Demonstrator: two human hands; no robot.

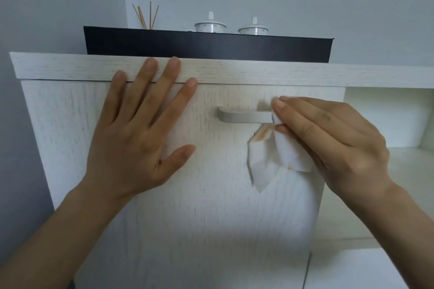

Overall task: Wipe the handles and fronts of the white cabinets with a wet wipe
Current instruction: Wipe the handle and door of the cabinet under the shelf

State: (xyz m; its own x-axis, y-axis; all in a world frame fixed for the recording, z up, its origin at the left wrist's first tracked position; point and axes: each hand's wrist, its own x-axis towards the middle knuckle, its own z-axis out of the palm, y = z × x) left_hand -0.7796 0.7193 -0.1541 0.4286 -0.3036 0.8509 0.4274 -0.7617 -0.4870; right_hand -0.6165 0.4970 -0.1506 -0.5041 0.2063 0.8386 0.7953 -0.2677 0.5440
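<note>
Pinching stained white wet wipe (265, 159) at handle (244, 117): right grip (333, 138) | left grip (136, 136) released, flat on cabinet (211, 218)

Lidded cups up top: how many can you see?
2. One lidded cup stands behind the black box near its middle, the other just right of it. The box hides their lower parts and could hide more.
</note>
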